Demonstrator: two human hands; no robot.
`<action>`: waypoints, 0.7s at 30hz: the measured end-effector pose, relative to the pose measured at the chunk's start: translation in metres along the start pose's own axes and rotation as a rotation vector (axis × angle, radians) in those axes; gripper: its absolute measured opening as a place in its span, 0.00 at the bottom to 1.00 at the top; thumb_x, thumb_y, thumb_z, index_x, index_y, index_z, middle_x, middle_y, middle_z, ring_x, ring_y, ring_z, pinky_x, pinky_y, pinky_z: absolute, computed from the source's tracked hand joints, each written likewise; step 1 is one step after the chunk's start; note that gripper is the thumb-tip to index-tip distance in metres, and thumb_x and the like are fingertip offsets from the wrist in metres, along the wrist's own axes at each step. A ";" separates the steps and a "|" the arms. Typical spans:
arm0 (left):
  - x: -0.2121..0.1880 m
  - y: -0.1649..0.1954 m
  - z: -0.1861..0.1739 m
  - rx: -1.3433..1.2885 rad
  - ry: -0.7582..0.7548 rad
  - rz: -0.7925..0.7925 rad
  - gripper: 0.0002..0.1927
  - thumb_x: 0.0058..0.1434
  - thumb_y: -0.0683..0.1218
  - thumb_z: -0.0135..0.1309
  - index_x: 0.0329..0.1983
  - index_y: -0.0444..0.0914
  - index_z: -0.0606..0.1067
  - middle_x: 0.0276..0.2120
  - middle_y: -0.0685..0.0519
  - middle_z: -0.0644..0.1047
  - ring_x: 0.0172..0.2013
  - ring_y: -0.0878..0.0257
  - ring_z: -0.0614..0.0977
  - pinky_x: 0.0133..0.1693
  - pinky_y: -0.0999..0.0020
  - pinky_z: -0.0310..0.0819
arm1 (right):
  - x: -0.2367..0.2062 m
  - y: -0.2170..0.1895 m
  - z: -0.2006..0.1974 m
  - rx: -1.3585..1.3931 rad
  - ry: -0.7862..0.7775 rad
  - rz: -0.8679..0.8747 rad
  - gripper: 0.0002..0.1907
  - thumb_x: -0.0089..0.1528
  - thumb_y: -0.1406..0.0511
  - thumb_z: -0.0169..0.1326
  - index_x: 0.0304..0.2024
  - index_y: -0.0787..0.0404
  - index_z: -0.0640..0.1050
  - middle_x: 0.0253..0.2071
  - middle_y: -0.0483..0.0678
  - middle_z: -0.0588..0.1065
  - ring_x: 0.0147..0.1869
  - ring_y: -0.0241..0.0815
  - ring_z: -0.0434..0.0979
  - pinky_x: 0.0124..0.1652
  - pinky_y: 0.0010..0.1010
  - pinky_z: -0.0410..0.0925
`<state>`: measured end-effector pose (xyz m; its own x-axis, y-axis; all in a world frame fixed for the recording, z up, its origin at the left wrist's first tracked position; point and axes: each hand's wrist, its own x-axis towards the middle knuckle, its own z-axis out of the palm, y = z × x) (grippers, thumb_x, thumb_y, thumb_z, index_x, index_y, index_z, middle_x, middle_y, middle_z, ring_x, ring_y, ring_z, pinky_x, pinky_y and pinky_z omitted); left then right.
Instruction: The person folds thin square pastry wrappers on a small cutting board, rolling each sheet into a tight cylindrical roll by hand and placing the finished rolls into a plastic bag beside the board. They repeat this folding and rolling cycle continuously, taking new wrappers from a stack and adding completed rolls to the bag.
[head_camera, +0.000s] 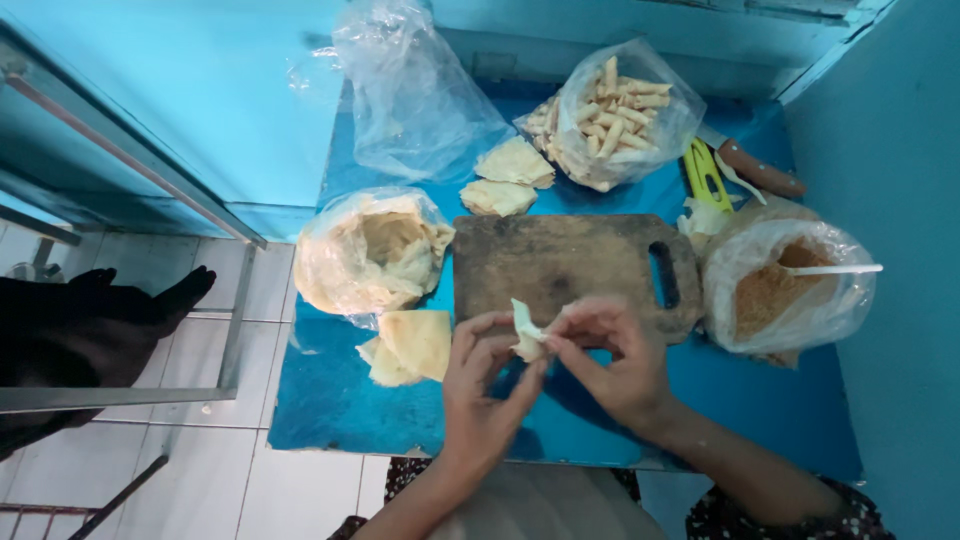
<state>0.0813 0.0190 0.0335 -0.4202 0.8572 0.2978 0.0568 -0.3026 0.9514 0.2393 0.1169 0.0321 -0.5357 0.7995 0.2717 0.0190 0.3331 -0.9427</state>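
My left hand (482, 385) and my right hand (612, 355) meet over the near edge of a dark wooden cutting board (560, 265). Together they pinch a small pale dough wrapper (526, 334), partly folded, its lower part hidden by my fingers. Left of my hands lie a few flat wrappers (410, 345) on the blue table (340, 400). Behind them stands an open plastic bag of stacked wrappers (372, 250).
A bag of finished rolled pastries (615, 115) stands at the back, with two folded wrappers (505, 178) and an empty plastic bag (410, 90) beside it. At right are a bag of brown filling with a white spoon (785, 285), a wooden-handled knife (755, 168) and a yellow-green tool (705, 172).
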 end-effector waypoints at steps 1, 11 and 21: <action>0.001 -0.001 0.000 0.017 0.027 -0.003 0.11 0.59 0.32 0.60 0.45 0.31 0.76 0.55 0.46 0.72 0.52 0.60 0.81 0.48 0.70 0.81 | 0.000 0.002 0.000 0.073 0.004 0.034 0.20 0.62 0.75 0.60 0.54 0.61 0.68 0.43 0.50 0.79 0.48 0.38 0.83 0.44 0.29 0.78; -0.006 -0.013 -0.011 -0.032 0.053 -0.045 0.10 0.63 0.32 0.55 0.47 0.31 0.75 0.47 0.49 0.76 0.46 0.67 0.81 0.45 0.76 0.78 | 0.019 0.013 -0.006 0.527 -0.136 0.426 0.30 0.58 0.78 0.58 0.61 0.60 0.67 0.47 0.51 0.77 0.49 0.39 0.80 0.47 0.29 0.76; 0.004 0.000 -0.071 -0.405 0.245 -0.426 0.20 0.61 0.32 0.53 0.57 0.30 0.72 0.44 0.50 0.81 0.42 0.68 0.81 0.43 0.76 0.74 | 0.084 -0.007 -0.047 0.482 0.147 0.444 0.29 0.61 0.76 0.57 0.63 0.58 0.66 0.45 0.47 0.77 0.45 0.38 0.80 0.41 0.30 0.75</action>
<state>0.0153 -0.0075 0.0288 -0.5280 0.8316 -0.1719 -0.4876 -0.1311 0.8632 0.2336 0.2051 0.0708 -0.4430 0.8802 -0.1704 -0.1866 -0.2764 -0.9428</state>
